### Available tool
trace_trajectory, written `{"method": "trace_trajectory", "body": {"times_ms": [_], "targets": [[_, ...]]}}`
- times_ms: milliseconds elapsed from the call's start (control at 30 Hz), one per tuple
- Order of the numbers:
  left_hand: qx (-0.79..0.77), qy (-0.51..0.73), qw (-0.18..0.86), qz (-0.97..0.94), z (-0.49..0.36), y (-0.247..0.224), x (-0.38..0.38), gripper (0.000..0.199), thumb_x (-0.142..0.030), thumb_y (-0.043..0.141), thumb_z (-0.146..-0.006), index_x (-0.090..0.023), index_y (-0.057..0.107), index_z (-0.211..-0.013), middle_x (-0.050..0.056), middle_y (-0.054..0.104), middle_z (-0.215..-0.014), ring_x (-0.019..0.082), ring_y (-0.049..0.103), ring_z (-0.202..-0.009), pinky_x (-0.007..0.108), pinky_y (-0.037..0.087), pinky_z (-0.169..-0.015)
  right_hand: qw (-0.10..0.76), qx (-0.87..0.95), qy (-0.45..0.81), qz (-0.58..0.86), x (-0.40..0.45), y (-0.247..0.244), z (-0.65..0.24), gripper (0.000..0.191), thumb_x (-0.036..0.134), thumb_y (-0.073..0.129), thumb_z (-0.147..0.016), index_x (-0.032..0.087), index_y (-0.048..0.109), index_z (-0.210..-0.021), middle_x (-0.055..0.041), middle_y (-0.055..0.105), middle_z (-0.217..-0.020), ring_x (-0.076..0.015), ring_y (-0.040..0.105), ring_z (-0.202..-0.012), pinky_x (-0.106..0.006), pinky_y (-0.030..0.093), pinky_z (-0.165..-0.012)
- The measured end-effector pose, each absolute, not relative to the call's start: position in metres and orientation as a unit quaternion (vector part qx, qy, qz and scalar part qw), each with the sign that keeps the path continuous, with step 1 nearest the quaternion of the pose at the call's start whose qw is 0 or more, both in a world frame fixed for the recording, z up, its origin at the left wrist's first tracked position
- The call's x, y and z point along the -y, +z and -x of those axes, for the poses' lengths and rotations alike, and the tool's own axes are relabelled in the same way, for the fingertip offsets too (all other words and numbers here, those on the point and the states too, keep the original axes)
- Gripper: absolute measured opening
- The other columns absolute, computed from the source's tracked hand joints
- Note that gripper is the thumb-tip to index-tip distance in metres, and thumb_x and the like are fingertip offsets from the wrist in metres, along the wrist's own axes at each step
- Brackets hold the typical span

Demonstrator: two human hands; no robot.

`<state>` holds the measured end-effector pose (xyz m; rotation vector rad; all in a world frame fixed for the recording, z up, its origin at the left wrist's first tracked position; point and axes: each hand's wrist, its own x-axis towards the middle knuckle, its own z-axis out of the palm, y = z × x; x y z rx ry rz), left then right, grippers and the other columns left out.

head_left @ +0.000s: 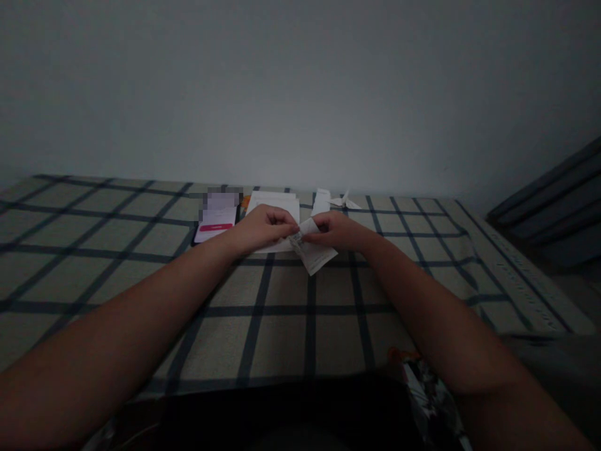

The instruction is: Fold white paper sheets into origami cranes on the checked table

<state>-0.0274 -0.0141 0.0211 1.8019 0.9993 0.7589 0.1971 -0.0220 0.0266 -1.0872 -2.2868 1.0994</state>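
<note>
Pinches a small, folded, white printed paper slip [316, 255] in left hand [263, 228] and right hand [342, 230], close together. Holds it over cream cloth with dark-blue checks [286, 332], near flat white rectangular paper sheets [276, 200].

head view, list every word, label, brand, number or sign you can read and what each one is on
No text can be read with certainty.
Paper slip in the hands: print, too small and blurred.
Phone: screen text partly pixelated, the rest too small; any label on its pink bar is unreadable.
Checked cloth: lettering along the right border, slanted and too blurred to read.
</note>
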Motion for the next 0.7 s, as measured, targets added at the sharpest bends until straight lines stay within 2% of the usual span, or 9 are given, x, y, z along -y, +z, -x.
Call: {"method": "trace_trajectory", "body": {"times_ms": [367, 533, 700], "targets": [[-0.362, 0.336, 0.432, -0.754, 0.0278, 0.0207, 0.0126, 0.019, -0.035, 0.073, -0.072, -0.016, 0.073, -0.071, 0.003, 0.070, -0.070, 0.012, 0.058, -0.062, 0.022, 0.041, -0.057, 0.168, 0.834, 0.339, 0.402, 0.0258, 0.0287, -0.1950, 0.040, 0.050, 0.062, -0.085, 0.011, 0.071, -0.085, -0.0015, 0.062, -0.068, -0.0091, 0.049, -0.058, -0.023, 0.034, -0.052], [-0.382, 0.355, 0.453, -0.723, 0.0265, 0.0217, 0.0124, 0.026, -0.041, 0.072, -0.074, -0.015, 0.073, -0.071, 0.002, 0.065, -0.061, 0.011, 0.053, -0.055, 0.023, 0.039, -0.053, 0.212, 0.836, 0.310, 0.400, 0.0231, 0.0251, -0.1951, 0.033, 0.045, 0.062, -0.083, 0.012, 0.069, -0.082, -0.0010, 0.062, -0.069, -0.0095, 0.050, -0.059, -0.023, 0.035, -0.054], [-0.363, 0.379, 0.497, -0.691, 0.0253, 0.0238, 0.0123, 0.028, -0.042, 0.075, -0.073, -0.016, 0.076, -0.084, 0.004, 0.072, -0.081, 0.014, 0.062, -0.072, 0.026, 0.048, -0.070, 0.265, 0.829, 0.259, 0.419, 0.0177, 0.0224, -0.1969, 0.023, 0.034, 0.061, -0.080, 0.012, 0.068, -0.083, -0.0019, 0.065, -0.074, -0.0112, 0.052, -0.064, -0.024, 0.037, -0.059]]}}
